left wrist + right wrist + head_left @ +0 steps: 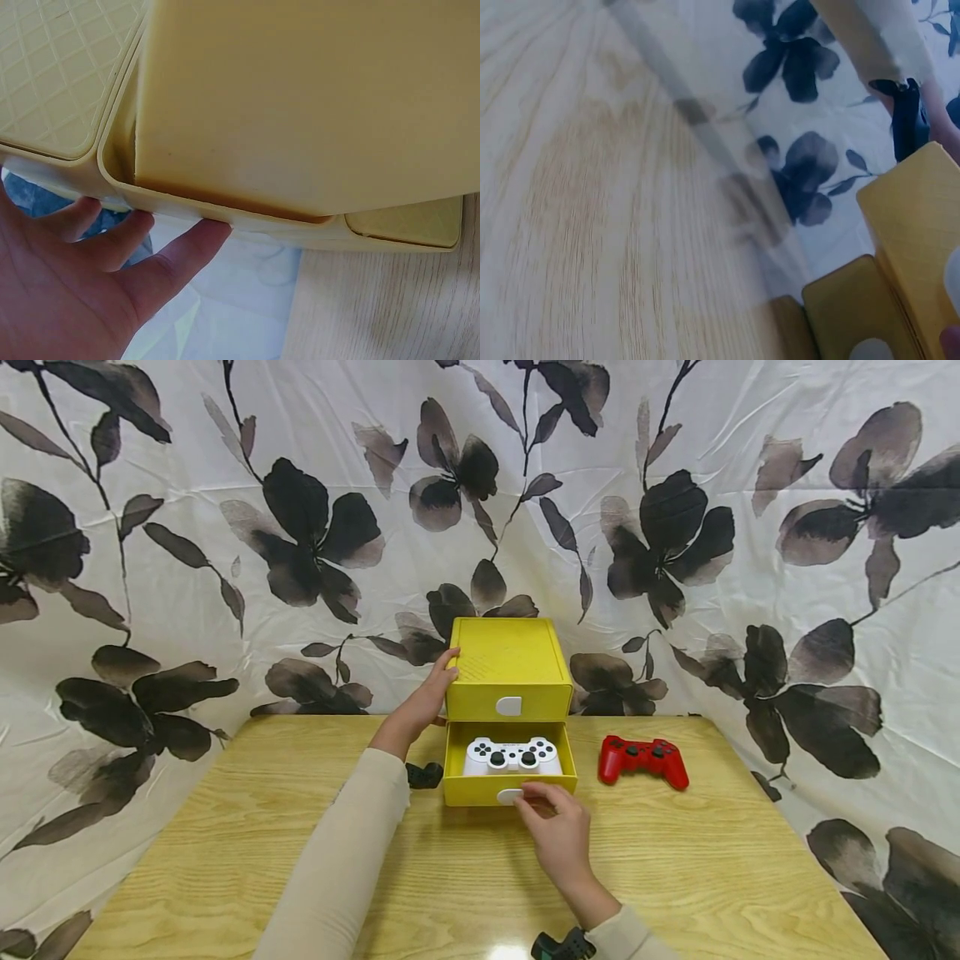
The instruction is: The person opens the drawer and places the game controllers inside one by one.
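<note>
A yellow two-drawer box [510, 652] stands at the back of the table. Its lower drawer [472, 791] is pulled out, and a white game controller [512, 753] lies inside. My left hand [422, 703] rests against the left side of the box; in the left wrist view its extended fingertips touch the rim of the yellow frame [225, 212] beside the drawer's side wall [300, 97]. With thumb and fingers my right hand [561, 835] pinches the white drawer handle [507, 796]. In the right wrist view only a fingertip [951, 343] shows, at the lower right edge.
A red game controller [642, 762] lies on the wooden table [675, 860], right of the box. A floral cloth [315, 435] hangs directly behind and along both sides of the table. The upper drawer [472, 702] is closed, with a matching white handle.
</note>
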{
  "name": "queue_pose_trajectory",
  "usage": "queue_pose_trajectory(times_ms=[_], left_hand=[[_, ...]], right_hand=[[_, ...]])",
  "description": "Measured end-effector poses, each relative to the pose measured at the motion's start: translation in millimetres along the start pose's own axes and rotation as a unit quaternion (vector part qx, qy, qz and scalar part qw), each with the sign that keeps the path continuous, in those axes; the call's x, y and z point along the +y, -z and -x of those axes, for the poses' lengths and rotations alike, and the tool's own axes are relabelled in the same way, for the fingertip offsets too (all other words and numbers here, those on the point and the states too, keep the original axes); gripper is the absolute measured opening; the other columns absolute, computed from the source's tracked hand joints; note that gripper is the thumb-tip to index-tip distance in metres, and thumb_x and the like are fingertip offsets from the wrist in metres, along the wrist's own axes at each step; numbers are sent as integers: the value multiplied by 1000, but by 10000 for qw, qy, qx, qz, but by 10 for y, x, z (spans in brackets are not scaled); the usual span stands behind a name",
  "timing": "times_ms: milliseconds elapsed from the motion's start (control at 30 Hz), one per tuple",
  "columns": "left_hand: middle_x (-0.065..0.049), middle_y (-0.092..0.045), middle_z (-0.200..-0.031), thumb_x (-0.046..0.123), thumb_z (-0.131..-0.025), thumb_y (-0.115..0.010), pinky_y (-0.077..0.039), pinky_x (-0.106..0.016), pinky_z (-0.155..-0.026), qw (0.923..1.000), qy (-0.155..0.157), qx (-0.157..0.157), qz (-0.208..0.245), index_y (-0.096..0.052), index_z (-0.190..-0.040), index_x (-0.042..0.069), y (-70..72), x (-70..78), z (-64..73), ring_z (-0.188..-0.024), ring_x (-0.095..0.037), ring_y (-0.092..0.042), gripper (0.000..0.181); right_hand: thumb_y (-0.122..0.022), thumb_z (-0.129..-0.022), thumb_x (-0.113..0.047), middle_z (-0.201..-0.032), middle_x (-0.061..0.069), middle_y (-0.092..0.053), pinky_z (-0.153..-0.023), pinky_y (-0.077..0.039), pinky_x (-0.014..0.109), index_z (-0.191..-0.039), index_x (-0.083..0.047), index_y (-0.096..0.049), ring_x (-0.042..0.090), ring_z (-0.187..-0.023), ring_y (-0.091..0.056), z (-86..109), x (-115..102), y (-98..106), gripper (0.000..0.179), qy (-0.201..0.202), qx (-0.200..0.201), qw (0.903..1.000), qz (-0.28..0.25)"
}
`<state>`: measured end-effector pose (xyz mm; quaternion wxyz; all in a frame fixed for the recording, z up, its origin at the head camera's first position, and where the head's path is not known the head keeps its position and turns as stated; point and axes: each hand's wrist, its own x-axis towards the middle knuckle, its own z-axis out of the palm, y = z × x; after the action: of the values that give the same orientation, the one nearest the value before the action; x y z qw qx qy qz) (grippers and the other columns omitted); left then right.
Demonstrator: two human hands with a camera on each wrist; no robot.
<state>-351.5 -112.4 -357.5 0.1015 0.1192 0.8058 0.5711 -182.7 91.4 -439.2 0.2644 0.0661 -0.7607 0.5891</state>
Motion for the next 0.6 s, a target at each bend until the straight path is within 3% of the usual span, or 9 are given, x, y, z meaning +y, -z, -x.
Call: queue_pose_trajectory(times_ms=[133,267,600], left_hand=[[6,-2,-152,58,-90,-25,-42,-61,-84,10000,-6,4,60,-13,-130,60,-4,0,-9,-132,-34,-26,42],[6,-1,-152,58,-90,-25,-41,-62,-85,10000,22,0,63,-12,-130,60,-7,-1,-14,-133,-35,-25,42],[8,1,-152,59,-91,-25,-41,-61,-86,10000,75,-9,20,-11,-129,61,-2,22,4,-134,-35,-24,41]], right_hand=[[-75,-72,-8,-85,4,-69,-68,-54,22,-88,-9,-71,16,-80,-66,-7,95,-21,16,-180,86,9998,-98],[-74,-74,-13,-84,0,-68,-68,-53,20,-87,-15,-71,10,-80,-65,-11,173,-25,13,-88,116,9999,-79],[-73,-75,-17,-84,-4,-68,-68,-53,20,-87,-19,-71,8,-79,-64,-25,188,-17,12,-159,55,9997,-177]])
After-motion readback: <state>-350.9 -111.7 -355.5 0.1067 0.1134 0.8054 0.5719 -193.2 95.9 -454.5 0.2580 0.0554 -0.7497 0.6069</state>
